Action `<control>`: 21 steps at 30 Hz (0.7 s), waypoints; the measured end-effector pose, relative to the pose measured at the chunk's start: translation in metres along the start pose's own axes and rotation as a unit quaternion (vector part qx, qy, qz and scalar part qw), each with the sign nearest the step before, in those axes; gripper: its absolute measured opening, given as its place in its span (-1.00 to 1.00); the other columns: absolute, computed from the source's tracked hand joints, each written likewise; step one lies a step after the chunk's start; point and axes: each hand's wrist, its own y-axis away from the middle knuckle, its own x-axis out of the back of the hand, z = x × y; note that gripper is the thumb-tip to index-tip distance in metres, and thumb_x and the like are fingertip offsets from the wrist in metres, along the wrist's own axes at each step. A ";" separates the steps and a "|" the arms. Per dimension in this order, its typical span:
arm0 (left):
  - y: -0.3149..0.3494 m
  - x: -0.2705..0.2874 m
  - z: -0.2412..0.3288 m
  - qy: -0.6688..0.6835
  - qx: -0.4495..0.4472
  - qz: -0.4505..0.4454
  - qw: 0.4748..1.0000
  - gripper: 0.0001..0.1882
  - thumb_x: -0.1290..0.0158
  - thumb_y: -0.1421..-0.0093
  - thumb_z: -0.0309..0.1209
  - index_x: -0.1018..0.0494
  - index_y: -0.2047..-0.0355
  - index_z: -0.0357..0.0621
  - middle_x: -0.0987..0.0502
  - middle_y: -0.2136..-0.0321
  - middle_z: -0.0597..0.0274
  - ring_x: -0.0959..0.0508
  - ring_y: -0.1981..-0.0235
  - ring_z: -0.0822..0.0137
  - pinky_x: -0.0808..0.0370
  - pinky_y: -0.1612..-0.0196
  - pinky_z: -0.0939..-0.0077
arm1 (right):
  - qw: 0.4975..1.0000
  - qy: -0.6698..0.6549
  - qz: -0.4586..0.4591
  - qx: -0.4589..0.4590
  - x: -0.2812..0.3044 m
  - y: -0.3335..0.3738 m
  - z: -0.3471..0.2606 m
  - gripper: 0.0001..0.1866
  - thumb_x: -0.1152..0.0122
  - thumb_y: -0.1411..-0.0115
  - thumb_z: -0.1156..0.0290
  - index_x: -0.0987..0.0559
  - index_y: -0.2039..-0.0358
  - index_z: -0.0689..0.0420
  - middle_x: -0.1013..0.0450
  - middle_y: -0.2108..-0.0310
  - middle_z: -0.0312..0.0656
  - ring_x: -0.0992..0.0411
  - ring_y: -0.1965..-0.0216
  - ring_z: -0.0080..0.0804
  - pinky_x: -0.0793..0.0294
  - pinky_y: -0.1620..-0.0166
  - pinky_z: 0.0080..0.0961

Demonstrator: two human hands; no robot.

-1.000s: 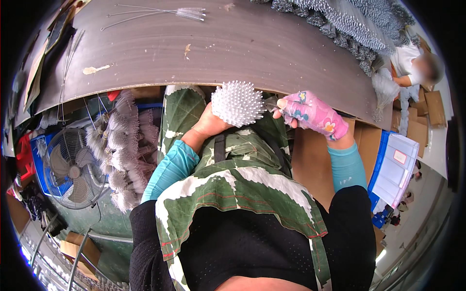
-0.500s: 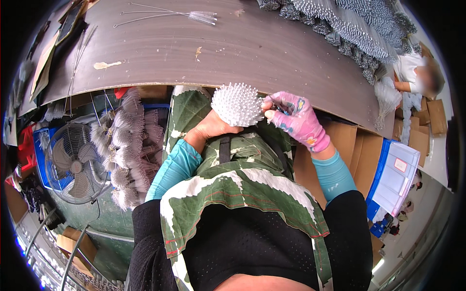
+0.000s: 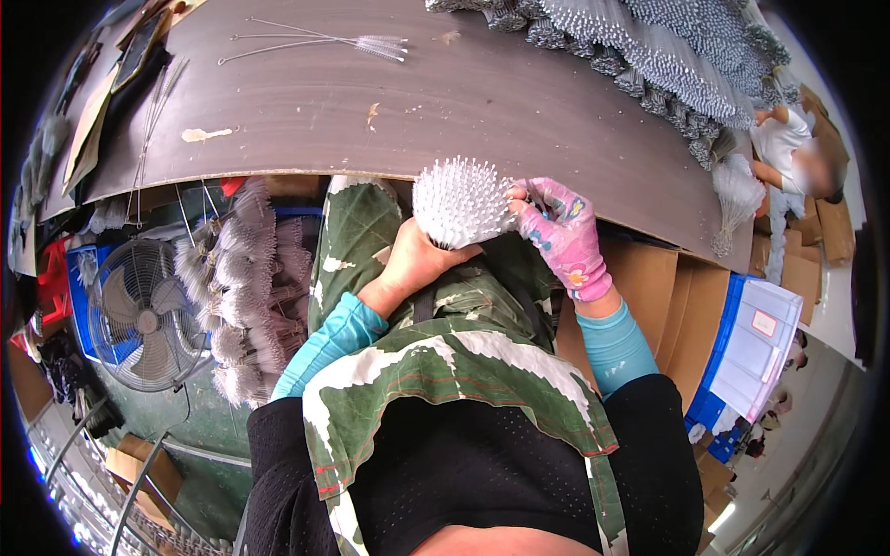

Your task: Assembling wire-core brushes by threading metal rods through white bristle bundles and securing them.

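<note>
My bare left hand is wrapped round the lower part of a bundle of thin white-bristled brushes, held above my lap at the table's front edge. The bundle's rounded top, dotted with many white tips, faces up. In a pink flowered glove with bare fingertips, my right hand is pinched closed at the bundle's right edge. What lies between those fingertips is too small to make out. The lower ends of the brushes are hidden by my left hand and lap.
Several loose wire brushes lie on the brown table. Brush bundles are heaped at the far right. Below, a fan and hanging brushes stand left; a cardboard box and a plastic bin stand right. Another person is at far right.
The bundle has tipped slightly and shifted a little to the right with my left hand. My gloved right hand has come closer against its right edge.
</note>
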 end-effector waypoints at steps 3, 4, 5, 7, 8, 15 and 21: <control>0.004 -0.007 0.009 -0.043 0.019 0.056 0.997 -0.53 -0.33 0.19 -0.38 -0.48 0.24 -0.26 -0.58 0.35 0.09 -0.58 0.29 0.27 -0.47 0.18 0.43 | 0.999 -0.033 0.015 -0.012 0.010 -0.004 0.001 -0.84 -0.15 -0.11 0.58 -0.54 0.26 0.24 -0.48 0.40 -0.36 -0.35 0.43 -0.71 -0.37 0.37 -0.72; 0.006 -0.008 0.014 -0.059 0.030 0.067 0.996 -0.55 -0.32 0.19 -0.38 -0.49 0.25 -0.26 -0.58 0.36 0.08 -0.59 0.30 0.26 -0.47 0.19 0.42 | 0.999 -0.044 0.005 -0.018 0.014 -0.004 0.001 -0.85 -0.16 -0.11 0.57 -0.54 0.26 0.25 -0.48 0.40 -0.35 -0.35 0.44 -0.70 -0.37 0.39 -0.72; 0.006 -0.008 0.016 -0.070 0.044 0.077 0.994 -0.56 -0.32 0.18 -0.38 -0.49 0.27 -0.27 -0.59 0.38 0.07 -0.59 0.32 0.26 -0.48 0.21 0.42 | 0.999 -0.041 0.007 -0.020 0.015 -0.005 0.002 -0.85 -0.16 -0.11 0.57 -0.54 0.26 0.25 -0.48 0.40 -0.35 -0.35 0.44 -0.70 -0.37 0.39 -0.72; 0.004 -0.009 0.012 -0.077 0.036 0.085 0.993 -0.58 -0.32 0.19 -0.37 -0.50 0.29 -0.28 -0.59 0.41 0.07 -0.60 0.35 0.26 -0.48 0.23 0.42 | 1.000 -0.011 0.011 -0.017 0.015 -0.007 0.003 -0.85 -0.17 -0.11 0.56 -0.54 0.27 0.25 -0.47 0.40 -0.35 -0.35 0.43 -0.70 -0.38 0.37 -0.72; 0.005 -0.008 0.011 -0.061 0.038 0.083 0.994 -0.59 -0.32 0.17 -0.38 -0.50 0.29 -0.27 -0.59 0.40 0.07 -0.59 0.34 0.26 -0.48 0.22 0.42 | 1.000 -0.011 0.010 -0.018 0.012 -0.007 0.003 -0.85 -0.17 -0.11 0.56 -0.54 0.27 0.25 -0.47 0.40 -0.35 -0.35 0.43 -0.70 -0.38 0.37 -0.72; 0.007 -0.005 0.002 0.045 0.028 0.031 0.998 -0.54 -0.29 0.15 -0.44 -0.46 0.18 -0.27 -0.55 0.24 0.15 -0.53 0.20 0.34 -0.40 0.07 0.47 | 0.994 0.063 -0.005 0.085 0.002 -0.007 0.004 -0.89 -0.15 -0.10 0.55 -0.49 0.32 0.26 -0.45 0.46 -0.33 -0.35 0.43 -0.67 -0.39 0.33 -0.66; 0.001 -0.002 0.003 0.120 0.080 -0.050 0.988 -0.60 -0.25 0.04 -0.50 -0.46 0.16 -0.26 -0.55 0.24 0.25 -0.50 0.21 0.46 -0.41 0.08 0.52 | 0.976 0.138 0.019 0.165 -0.002 -0.007 0.004 -0.94 -0.07 -0.15 0.53 -0.43 0.36 0.23 -0.42 0.49 -0.31 -0.38 0.45 -0.60 -0.38 0.34 -0.65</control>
